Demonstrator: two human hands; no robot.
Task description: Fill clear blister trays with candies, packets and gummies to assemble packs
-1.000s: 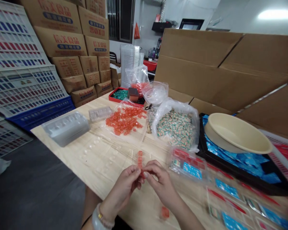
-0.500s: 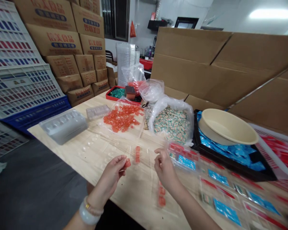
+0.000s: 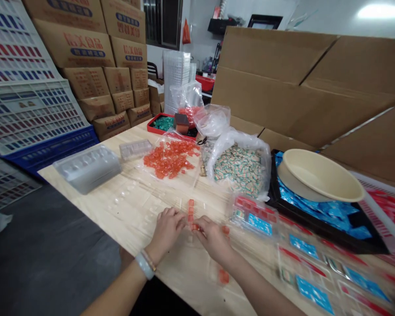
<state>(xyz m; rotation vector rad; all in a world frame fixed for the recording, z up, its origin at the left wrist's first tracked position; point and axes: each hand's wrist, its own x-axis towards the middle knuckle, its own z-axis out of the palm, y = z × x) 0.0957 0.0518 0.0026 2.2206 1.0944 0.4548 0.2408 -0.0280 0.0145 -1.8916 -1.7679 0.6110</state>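
My left hand (image 3: 167, 229) and my right hand (image 3: 211, 237) rest low on the wooden table (image 3: 141, 206), fingertips meeting at a short row of small orange wrapped candies (image 3: 191, 210) in a clear plastic tray. Both hands have their fingers curled and pinched around an orange candy (image 3: 195, 227) between them. Loose orange candies lie by my right wrist (image 3: 223, 275). A pile of orange candies (image 3: 171, 158) on clear plastic lies farther back.
A bag of green-and-white candies (image 3: 240, 169), a beige bowl (image 3: 321, 177) on a black tray of blue packets, filled clear trays (image 3: 255, 217) to the right, a stack of clear trays (image 3: 87, 166) on the left, large cardboard sheets (image 3: 283, 79) behind, boxes and crates at left.
My hands were together, spread apart with the left pinching an orange candy, then dropped to the table and met again at the candy row. The view shifted slightly.
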